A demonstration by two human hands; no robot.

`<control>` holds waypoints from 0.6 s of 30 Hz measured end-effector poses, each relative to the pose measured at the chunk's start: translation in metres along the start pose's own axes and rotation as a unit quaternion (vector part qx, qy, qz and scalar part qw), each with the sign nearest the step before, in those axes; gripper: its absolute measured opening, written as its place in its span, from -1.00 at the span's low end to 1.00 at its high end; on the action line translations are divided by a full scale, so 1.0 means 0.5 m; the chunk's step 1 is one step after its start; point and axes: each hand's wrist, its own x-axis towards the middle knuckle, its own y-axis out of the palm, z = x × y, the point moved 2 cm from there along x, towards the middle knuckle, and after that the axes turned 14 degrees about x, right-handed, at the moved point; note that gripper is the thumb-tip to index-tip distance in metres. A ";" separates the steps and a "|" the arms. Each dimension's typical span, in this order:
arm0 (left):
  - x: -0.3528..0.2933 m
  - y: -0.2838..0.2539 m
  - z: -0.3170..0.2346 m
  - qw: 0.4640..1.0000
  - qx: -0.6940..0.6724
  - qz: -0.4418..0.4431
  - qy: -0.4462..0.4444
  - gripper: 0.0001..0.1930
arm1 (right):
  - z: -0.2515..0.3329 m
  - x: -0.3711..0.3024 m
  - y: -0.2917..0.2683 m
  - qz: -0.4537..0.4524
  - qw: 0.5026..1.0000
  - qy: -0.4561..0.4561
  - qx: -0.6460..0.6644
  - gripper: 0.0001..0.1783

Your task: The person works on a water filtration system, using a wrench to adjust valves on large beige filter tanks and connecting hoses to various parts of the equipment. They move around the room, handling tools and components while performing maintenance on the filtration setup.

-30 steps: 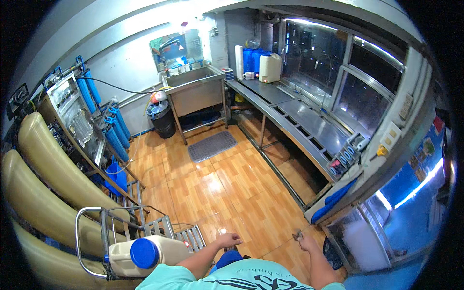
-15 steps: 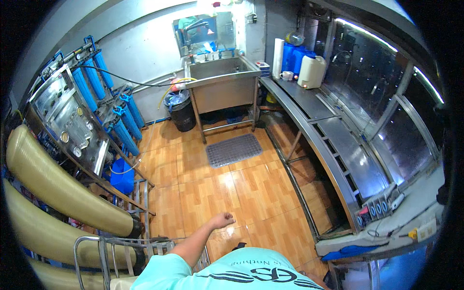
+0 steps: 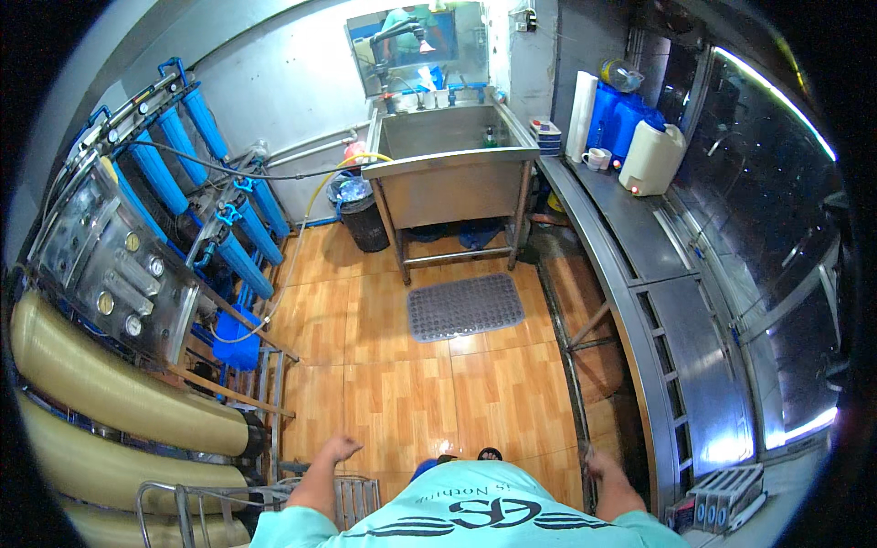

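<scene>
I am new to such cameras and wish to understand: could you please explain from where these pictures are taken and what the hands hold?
There is no robot: a person uses two bare hands, and a wide camera on the head looks down at them. The left hand hangs above the tiled floor, apparently empty. The right hand seems to hold something small, too blurred to name. Ahead is a metal sink. On the long bench at the right stand a pale jug, blue jugs and a cup.
</scene>
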 end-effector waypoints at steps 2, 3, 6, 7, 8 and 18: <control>-0.007 0.066 0.094 0.997 0.036 0.041 -0.047 -0.41 | 0.150 0.055 -0.108 -0.198 0.973 -0.105 -0.059 -0.48; -0.022 0.103 0.140 0.996 0.009 0.052 -0.068 -0.41 | 0.243 0.070 -0.169 -0.119 0.986 -0.116 -0.015 -0.44; -0.120 0.124 0.126 0.972 -0.012 0.135 -0.190 -0.37 | 0.497 0.052 -0.280 -0.201 0.962 -0.185 0.008 -0.53; -0.124 0.151 0.139 0.967 -0.033 0.144 -0.210 -0.39 | 0.567 0.067 -0.298 -0.192 0.960 -0.202 -0.008 -0.57; -0.117 0.171 0.144 0.963 -0.065 0.147 -0.215 -0.41 | 0.628 0.078 -0.305 -0.184 0.958 -0.218 -0.022 -0.61; 0.284 -0.227 0.036 0.983 -0.131 -0.112 -0.066 -0.56 | 0.897 0.182 -0.240 0.067 0.994 -0.085 -0.028 -0.77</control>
